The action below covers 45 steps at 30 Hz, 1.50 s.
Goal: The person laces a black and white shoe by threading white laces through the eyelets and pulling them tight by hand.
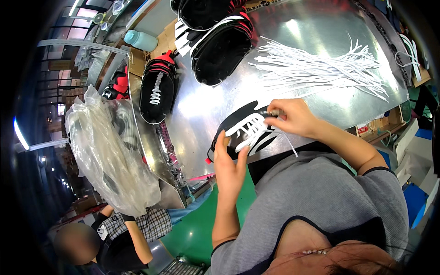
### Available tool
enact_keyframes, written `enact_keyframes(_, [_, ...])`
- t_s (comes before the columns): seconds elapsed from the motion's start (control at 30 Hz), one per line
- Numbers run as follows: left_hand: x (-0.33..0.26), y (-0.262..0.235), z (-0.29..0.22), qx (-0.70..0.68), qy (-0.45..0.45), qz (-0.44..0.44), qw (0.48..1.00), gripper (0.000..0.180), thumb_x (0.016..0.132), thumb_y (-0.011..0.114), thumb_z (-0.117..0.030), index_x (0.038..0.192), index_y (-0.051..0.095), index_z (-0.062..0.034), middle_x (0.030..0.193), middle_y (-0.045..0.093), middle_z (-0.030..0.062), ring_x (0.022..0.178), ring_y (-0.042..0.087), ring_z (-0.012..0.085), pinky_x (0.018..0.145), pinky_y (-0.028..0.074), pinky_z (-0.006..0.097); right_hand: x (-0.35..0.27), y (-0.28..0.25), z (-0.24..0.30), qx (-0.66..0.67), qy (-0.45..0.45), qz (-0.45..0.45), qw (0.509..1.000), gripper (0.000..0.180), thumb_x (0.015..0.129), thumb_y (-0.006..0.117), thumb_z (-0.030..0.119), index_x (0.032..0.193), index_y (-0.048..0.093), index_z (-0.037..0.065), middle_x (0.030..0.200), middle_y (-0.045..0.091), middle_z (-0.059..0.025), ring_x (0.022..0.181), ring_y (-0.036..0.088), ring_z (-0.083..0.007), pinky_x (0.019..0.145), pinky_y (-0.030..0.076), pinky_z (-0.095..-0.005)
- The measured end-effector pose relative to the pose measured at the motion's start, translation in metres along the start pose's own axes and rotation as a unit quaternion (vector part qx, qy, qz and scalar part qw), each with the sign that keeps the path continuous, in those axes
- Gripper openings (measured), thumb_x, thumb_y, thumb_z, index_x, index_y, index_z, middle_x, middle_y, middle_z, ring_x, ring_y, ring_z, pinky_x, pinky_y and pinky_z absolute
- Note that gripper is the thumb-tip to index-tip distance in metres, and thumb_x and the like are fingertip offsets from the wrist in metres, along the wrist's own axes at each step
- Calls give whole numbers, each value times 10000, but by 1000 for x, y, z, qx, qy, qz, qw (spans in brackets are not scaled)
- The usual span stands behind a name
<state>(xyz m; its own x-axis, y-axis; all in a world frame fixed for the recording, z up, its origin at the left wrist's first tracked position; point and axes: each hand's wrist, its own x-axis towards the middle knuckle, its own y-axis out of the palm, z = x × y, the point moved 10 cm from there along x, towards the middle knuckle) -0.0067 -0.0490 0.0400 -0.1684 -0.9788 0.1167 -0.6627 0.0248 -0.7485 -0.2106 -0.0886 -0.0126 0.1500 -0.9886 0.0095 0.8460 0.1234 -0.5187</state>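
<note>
Shoe upper (225, 132), black with white laces (250, 131), located at the centre of the frame over the near edge of the table. Its long axis runs diagonally, lower left to upper right; the end with a small red tab points to the lower left. Which end is the toe cannot be told. Left hand (229, 168): thumb and fingers gripping the upper at its lower part, partly covering it. Right hand (293, 118): thumb and fingertips pinched together at the upper-right end of the lacing; what lies between them is too small to tell. A loose lace end trails below the right hand.

Beyond the hands, a bundle of loose white laces (316, 68) lies at upper right. Two black-and-red uppers (215, 64) sit together at top centre, their open sides showing. Another upper (145, 94), laced in white, lies at upper left with its red end upward. Nothing but the hands overlaps the held upper.

Surface: shiny metal table (195, 103), reflecting light. At left, a large clear plastic bag (107, 151); above it, a pale blue bottle (142, 40). A co-worker (121, 247) is at lower left. Green floor (192, 233) shows below the table.
</note>
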Motion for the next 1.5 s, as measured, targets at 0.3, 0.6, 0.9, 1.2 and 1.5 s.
enact_keyframes(0.3, [8, 20, -5, 14, 90, -80, 993, 196, 830, 759, -56, 938, 607, 2, 880, 653, 129, 790, 641, 332, 695, 498, 401, -24, 12, 41, -72, -160, -17, 984, 114, 842, 680, 164, 894, 608, 92, 831, 624, -76, 735, 658, -313, 618, 523, -435])
enact_keyframes(0.6, [21, 5, -9, -4, 88, -98, 991, 156, 858, 728, -67, 962, 631, -3, 867, 644, 146, 786, 629, 348, 708, 486, 418, -26, 30, 3, 82, 2, 75, 994, 288, 893, 712, 328, 943, 727, 46, 706, 678, -114, 615, 622, -254, 594, 485, -362])
enact_keyframes(0.9, [20, -5, -25, 7, 120, -83, 989, 210, 818, 758, -18, 1022, 707, -7, 898, 677, 138, 797, 658, 296, 724, 507, 358, -21, 75, 7, 355, 93, 194, 910, 250, 925, 702, 249, 958, 694, 2, 788, 648, 5, 726, 547, -63, 677, 450, -262])
enact_keyframes(1.2, [41, 38, 36, -3, -23, 54, 998, 273, 864, 729, -112, 1127, 718, -40, 1058, 723, 172, 940, 705, 296, 841, 530, 347, 19, 34, 15, 177, -62, 41, 981, 183, 926, 684, 175, 1017, 656, 19, 903, 623, -87, 817, 608, -186, 723, 485, -332])
enact_keyframes(1.5, [43, 42, 43, -48, -50, 68, 995, 404, 779, 810, -298, 1069, 718, -32, 1036, 726, 171, 973, 704, 307, 864, 536, 369, 31, 40, 11, 133, -106, -47, 984, 127, 917, 667, 125, 1008, 656, 36, 922, 622, -88, 787, 623, -265, 699, 497, -352])
